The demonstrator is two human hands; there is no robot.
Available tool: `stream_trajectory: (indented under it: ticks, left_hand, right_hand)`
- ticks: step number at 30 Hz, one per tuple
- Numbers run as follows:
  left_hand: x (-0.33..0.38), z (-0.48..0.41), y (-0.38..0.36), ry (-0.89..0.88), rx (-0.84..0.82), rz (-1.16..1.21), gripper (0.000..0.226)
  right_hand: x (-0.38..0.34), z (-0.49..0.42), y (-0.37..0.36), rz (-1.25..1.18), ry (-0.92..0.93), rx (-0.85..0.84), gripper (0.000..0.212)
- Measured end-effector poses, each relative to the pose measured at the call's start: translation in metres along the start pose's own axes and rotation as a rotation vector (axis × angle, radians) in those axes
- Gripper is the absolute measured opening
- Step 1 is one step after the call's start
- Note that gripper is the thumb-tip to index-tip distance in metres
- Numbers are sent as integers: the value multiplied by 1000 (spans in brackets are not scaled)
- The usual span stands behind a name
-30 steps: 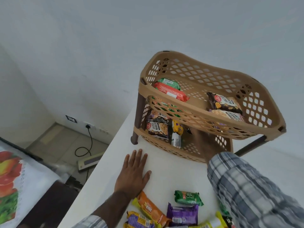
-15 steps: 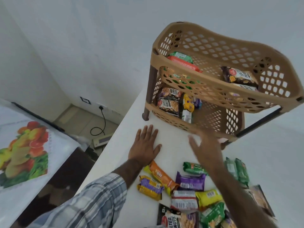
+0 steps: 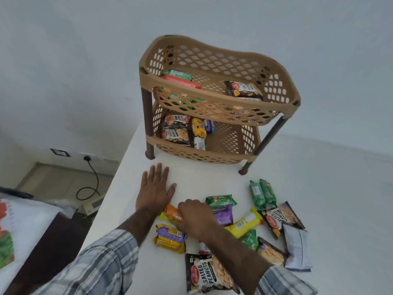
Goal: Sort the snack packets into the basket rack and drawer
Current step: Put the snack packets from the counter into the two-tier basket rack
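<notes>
A tan two-tier basket rack (image 3: 214,99) stands on the white table (image 3: 329,209). Its top tier holds a red and a green packet (image 3: 180,78) and a peanut packet (image 3: 242,89). Its bottom tier holds peanut packets (image 3: 176,133) and a yellow packet (image 3: 198,129). Several loose packets lie near me. My left hand (image 3: 155,192) rests flat on the table. My right hand (image 3: 195,218) curls over the orange Treat packet (image 3: 173,216) and the purple packet (image 3: 223,217); whether it grips one I cannot tell.
Near my right arm lie a yellow-purple packet (image 3: 170,237), a salted peanuts packet (image 3: 204,273), green packets (image 3: 262,193), a yellow roll (image 3: 244,223) and a grey packet (image 3: 297,250). The table edge runs along the left; a cable (image 3: 91,179) lies on the floor.
My right hand has come out of the bottom tier and dropped onto the loose packets. My left hand stays flat. The view has tilted down.
</notes>
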State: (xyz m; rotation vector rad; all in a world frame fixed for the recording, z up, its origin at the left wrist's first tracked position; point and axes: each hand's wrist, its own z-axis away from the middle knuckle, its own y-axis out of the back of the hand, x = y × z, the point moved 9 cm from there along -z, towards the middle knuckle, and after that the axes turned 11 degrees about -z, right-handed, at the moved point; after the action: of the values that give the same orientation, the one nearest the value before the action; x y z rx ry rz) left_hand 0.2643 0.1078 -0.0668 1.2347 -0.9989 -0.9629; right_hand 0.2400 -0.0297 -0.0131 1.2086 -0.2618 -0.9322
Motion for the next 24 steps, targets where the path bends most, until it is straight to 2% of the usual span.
stream_trajectory:
  ticks: [3, 6, 10, 12, 14, 16, 18, 20, 24]
  left_hand:
    - [-1, -1, -2, -3, -13, -4, 71]
    - [0, -1, -4, -22, -10, -20, 74]
    - [0, 0, -2, 0, 11, 14, 73]
    - [0, 1, -2, 0, 17, 29, 72]
    - [-1, 1, -3, -1, 17, 27, 72]
    - [-2, 1, -4, 1, 20, 26, 72]
    - [-2, 0, -5, 3, 29, 31, 72]
    - [-3, -1, -6, 11, 33, 24, 72]
    - [-5, -4, -9, 28, 32, 10, 72]
  right_hand:
    - [2, 2, 5, -99, -28, 35, 36]
    - [14, 5, 33, -312, -96, 145, 35]
    - [63, 0, 101, -908, -227, 408, 22]
    - [92, -12, 133, -1128, -274, 534, 15]
    - [123, -29, 163, -1218, -307, 673, 13]
    - [147, -47, 187, -1138, -320, 796, 17]
    - [163, -69, 197, -1004, -367, 798, 24]
    - [177, -91, 194, -899, -440, 720, 29]
    - [185, -121, 169, -874, -580, 401, 42]
